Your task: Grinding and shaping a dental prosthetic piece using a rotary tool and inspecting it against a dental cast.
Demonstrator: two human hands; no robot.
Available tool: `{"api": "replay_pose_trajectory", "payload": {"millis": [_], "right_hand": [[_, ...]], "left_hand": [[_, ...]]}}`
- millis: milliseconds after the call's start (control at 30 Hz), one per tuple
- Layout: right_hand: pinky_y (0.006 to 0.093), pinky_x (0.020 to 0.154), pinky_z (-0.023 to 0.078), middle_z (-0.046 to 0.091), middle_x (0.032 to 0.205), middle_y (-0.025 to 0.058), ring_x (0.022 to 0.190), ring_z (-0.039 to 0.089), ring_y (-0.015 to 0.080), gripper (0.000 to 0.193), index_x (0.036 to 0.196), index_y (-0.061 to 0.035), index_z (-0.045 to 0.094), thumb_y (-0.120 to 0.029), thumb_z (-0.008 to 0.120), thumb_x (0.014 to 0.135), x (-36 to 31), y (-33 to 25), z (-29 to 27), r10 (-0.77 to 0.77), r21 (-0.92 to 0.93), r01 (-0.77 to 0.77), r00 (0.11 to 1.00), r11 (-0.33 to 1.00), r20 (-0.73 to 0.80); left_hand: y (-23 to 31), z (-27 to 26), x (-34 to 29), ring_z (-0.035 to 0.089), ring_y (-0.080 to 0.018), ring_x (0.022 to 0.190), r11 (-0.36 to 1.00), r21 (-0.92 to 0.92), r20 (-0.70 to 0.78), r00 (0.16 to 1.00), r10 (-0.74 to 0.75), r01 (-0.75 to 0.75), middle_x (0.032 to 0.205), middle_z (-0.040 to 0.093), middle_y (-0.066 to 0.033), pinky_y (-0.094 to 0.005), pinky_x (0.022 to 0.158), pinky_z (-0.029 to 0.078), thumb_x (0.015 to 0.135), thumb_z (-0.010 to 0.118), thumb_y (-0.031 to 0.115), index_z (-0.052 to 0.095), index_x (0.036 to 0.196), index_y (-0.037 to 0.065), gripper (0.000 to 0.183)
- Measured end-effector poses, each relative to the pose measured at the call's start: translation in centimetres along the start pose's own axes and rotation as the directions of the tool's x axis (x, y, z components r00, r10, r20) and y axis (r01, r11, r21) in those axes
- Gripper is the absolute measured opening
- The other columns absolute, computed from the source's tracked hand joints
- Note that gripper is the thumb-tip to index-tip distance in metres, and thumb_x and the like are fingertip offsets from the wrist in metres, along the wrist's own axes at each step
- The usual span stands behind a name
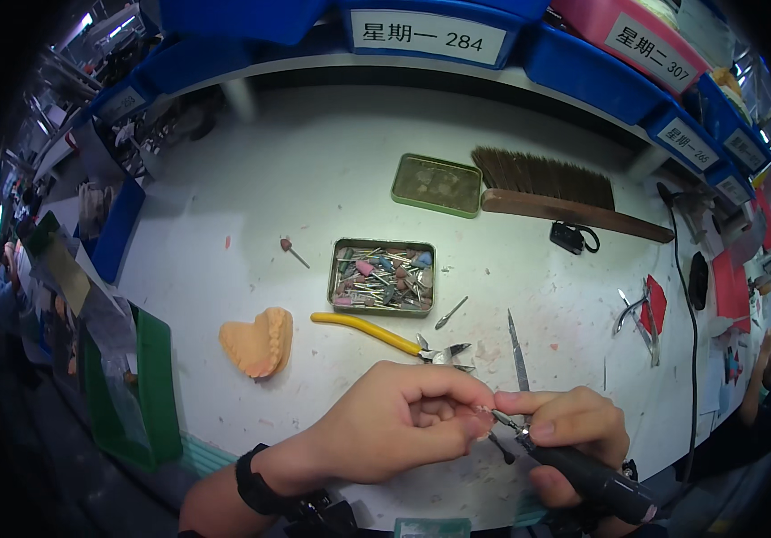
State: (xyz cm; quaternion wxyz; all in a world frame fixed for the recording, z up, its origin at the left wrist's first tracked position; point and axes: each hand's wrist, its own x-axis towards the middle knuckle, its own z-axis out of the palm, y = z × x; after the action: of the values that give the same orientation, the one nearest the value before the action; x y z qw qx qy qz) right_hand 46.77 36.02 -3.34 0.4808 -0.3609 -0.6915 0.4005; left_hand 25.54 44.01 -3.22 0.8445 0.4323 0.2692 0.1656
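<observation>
My right hand (583, 421) is wrapped round a dark rotary handpiece (596, 480), whose metal bur (504, 419) points left. Fingertips of my left hand (385, 421) pinch a small pale piece right at the bur's tip; the fingers hide most of it. Below them a thin dark rod with a rounded end (507, 457) sticks out. Just beyond my hands lie yellow-handled cutting pliers (363, 326), a slim pointed metal tool (516, 345) and a loose bur (451, 313). An orange-tan dental cast (255, 345) rests to the left.
An open tin (382, 311) holds many assorted burs; its lid (437, 186) and a bench brush (574, 209) lie behind. One pink-tipped bur (288, 247) lies left. Pliers (650, 327) sit by a cable (692, 359) at right. A green tray (166, 386) stands left, blue bins (587, 72) above.
</observation>
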Motion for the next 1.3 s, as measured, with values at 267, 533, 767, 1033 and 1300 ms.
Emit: {"api": "replay_pose_trajectory", "payload": {"millis": [267, 533, 767, 1033, 1300], "right_hand": [[0.0396, 0.080, 0.054, 0.054, 0.086, 0.0150, 0.097, 0.062, 0.0381, 0.031, 0.099, -0.0004, 0.051, -0.012, 0.070, 0.077, 0.1, 0.2, 0.1, -0.033, -0.102, 0.035, 0.999, 0.994, 0.023], [0.0386, 0.076, 0.055, 0.058, 0.081, 0.0140, 0.093, 0.064, 0.0370, 0.030, 0.097, -0.0009, 0.053, -0.014, 0.071, 0.076, 0.6, 0.0, 0.1, -0.041, -0.127, 0.043, 0.999, 0.991, 0.020], [0.0392, 0.077, 0.054, 0.057, 0.080, 0.0139, 0.093, 0.063, 0.0362, 0.034, 0.098, -0.0025, 0.051, -0.018, 0.072, 0.077, 0.8, -1.0, 0.6, -0.002, -0.068, 0.002, 1.000, 0.998, 0.005], [0.0397, 0.079, 0.053, 0.052, 0.083, 0.0135, 0.095, 0.062, 0.0362, 0.036, 0.099, -0.0024, 0.048, -0.019, 0.072, 0.078, 0.2, -0.4, 1.2, 0.001, -0.003, -0.001, 0.995, 1.000, -0.097], [0.0393, 0.078, 0.054, 0.054, 0.082, 0.0132, 0.094, 0.063, 0.0361, 0.033, 0.098, -0.0020, 0.050, -0.016, 0.072, 0.077, 0.6, -0.5, 0.3, -0.010, -0.053, 0.010, 1.000, 0.999, 0.012]], "left_hand": [[0.0, -0.1, -0.3, 0.058, -0.0054, 0.086, 1.000, 0.000, -0.004, 1.000, -0.009, 0.009, 0.094, 0.064, -0.0048, -0.0187, 0.075, 0.047, 0.086, 0.059, 0.003, 0.058, 0.107, -0.004, 0.023], [0.0, -0.1, -0.3, 0.058, -0.0049, 0.085, 1.000, -0.010, 0.002, 1.000, -0.010, 0.010, 0.093, 0.064, -0.0040, -0.0183, 0.075, 0.047, 0.086, 0.059, 0.003, 0.059, 0.106, -0.004, 0.021], [0.0, 0.0, -0.3, 0.060, -0.0072, 0.079, 0.999, -0.010, -0.004, 0.999, 0.033, -0.033, 0.089, 0.063, -0.0059, -0.0189, 0.070, 0.048, 0.085, 0.060, 0.002, 0.060, 0.103, -0.004, 0.019], [-0.1, -0.1, -0.2, 0.056, -0.0029, 0.084, 0.999, -0.023, 0.024, 0.999, 0.041, -0.041, 0.092, 0.063, -0.0020, -0.0169, 0.073, 0.045, 0.086, 0.059, 0.002, 0.060, 0.103, -0.003, 0.018], [0.2, 0.0, -0.3, 0.057, -0.0041, 0.084, 0.999, -0.052, 0.029, 1.000, 0.010, -0.009, 0.092, 0.063, -0.0030, -0.0173, 0.074, 0.046, 0.086, 0.059, 0.003, 0.060, 0.103, -0.003, 0.018]]}}
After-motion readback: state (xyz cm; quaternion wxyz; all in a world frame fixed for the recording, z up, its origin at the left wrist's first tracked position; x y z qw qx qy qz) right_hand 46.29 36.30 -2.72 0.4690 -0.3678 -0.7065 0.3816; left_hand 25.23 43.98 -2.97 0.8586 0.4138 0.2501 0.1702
